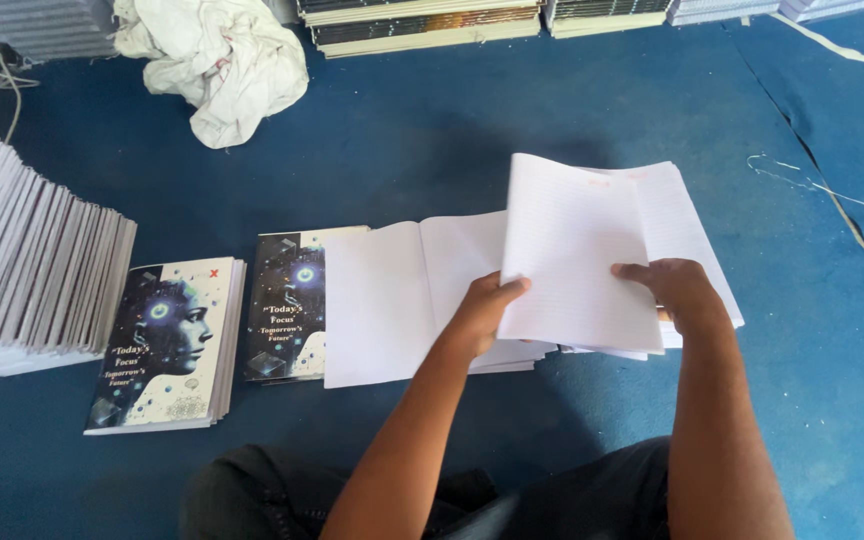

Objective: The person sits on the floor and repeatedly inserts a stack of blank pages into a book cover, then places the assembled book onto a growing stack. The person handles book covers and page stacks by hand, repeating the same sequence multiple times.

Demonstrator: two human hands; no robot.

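While lifted at frame centre above the open notebook [422, 290] on the blue floor [432, 140], ruled sheets [577, 250], pinched by left hand [480, 315] and right hand [677, 295] grip: could crease or slip if squeezed unevenly.

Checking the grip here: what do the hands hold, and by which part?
Both hold lined pages: left hand at the lower left edge, right hand at the right edge.

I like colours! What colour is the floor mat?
Dark blue mat, clearest in the head view.
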